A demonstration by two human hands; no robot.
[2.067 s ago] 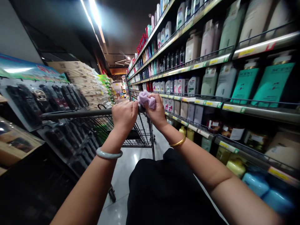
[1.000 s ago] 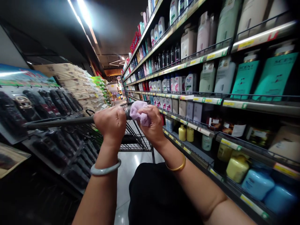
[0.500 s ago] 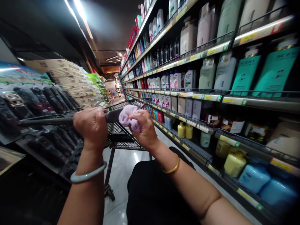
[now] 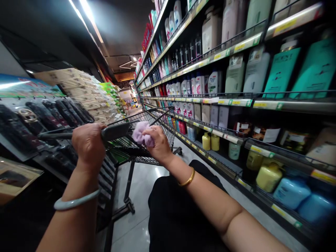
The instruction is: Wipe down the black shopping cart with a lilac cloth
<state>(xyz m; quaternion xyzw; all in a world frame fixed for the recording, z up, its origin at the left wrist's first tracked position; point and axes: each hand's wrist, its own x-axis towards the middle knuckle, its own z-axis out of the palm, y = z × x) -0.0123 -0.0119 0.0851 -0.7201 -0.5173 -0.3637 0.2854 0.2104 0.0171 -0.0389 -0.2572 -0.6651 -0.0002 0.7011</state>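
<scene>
One left hand (image 4: 88, 141) is wrapped around the dark grey, plastic-looking handle (image 4: 115, 132) of a black wire shopping cart (image 4: 130, 151) just ahead, while the right hand (image 4: 159, 140) pinches a crumpled lilac fabric cloth (image 4: 141, 134) near the handle's end, both grips seemingly complete, anything left unshown.

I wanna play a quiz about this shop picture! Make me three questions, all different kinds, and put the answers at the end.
1. Pick one. The left hand grips:
A) a blue bottle
B) the cart handle
C) a yellow bottle

2. True or false? The gold bangle is on the right arm.

3. Fill in the gap. The cloth in the right hand is light ____ in colour.

Key: 1. B; 2. True; 3. purple.
</scene>
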